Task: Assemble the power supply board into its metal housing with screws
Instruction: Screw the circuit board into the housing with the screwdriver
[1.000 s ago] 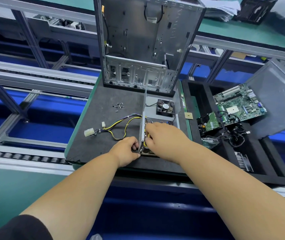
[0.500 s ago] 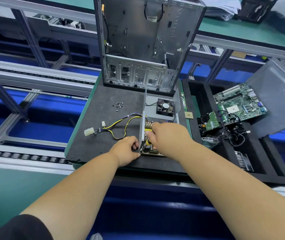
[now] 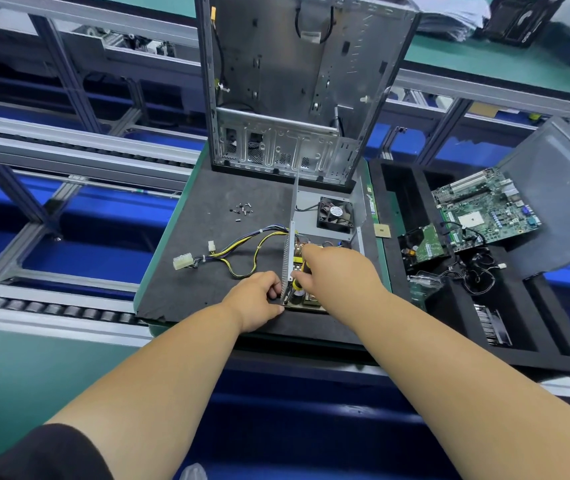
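On the black mat [image 3: 207, 271], the left hand [image 3: 254, 299] pinches the perforated wall of the metal housing [image 3: 328, 230]; the right hand [image 3: 339, 275] grasps a yellow-handled screwdriver [image 3: 298, 284] over the power supply board [image 3: 306, 301].

Right hand [image 3: 342, 275] shifted away from person, further over power supply board [image 3: 306, 299], off near corner where it sat a second ago. Yellow-handled screwdriver [image 3: 299, 284] now showing under its thumb side. Near edge of board uncovered below right hand.

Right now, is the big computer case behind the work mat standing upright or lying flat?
Upright. The computer case stands on its end at the mat's far edge, open side toward the camera.
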Motion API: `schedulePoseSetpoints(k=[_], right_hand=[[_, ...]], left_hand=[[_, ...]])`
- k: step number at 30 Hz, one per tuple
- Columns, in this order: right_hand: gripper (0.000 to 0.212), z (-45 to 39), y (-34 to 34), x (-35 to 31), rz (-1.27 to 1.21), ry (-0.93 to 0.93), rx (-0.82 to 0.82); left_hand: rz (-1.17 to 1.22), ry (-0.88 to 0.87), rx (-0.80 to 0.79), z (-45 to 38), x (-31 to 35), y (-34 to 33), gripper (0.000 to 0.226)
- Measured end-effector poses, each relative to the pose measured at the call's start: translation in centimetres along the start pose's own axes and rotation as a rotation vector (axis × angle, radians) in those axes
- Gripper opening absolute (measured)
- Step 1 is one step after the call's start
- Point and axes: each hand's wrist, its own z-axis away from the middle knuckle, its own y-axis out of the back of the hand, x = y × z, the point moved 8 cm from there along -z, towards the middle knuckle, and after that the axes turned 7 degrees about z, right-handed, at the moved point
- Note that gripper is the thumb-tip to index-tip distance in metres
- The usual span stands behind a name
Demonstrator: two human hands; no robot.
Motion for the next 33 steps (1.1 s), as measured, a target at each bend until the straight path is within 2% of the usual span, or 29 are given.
schedulePoseSetpoints(k=[9,14,23,28,30,33], right_hand=[[0.028,-0.3,0.3,-0.7,0.025,-0.074,-0.01],[0.02,-0.2,-0.5,-0.4,-0.204,0.01,-0.092],[0.025,0.2,-1.3,0.4,-0.203,-0.119,-0.035],[0.021,0.8,-0.9,0.8,-0.264,-0.072,-0.024],[0.021,1.5,-0.5,2.0,-0.325,-0.075,-0.018],[0.02,2.5,0.9,4.6,-0.439,-0.113,0.038]], left_hand=[[-0.005,0.008,-0.008,0.2,0.1,0.1,0.027],[-0.001,0.008,-0.007,0.2,0.1,0.1,0.029],[-0.022,0.013,-0.015,0.2,0.5,0.1,0.031],[0.071,0.075,-0.035,0.8,0.7,0.4,0.024],[0.106,0.113,0.017,1.5,0.8,1.0,0.021],[0.155,0.133,0.185,2.8,1.9,2.6,0.018]])
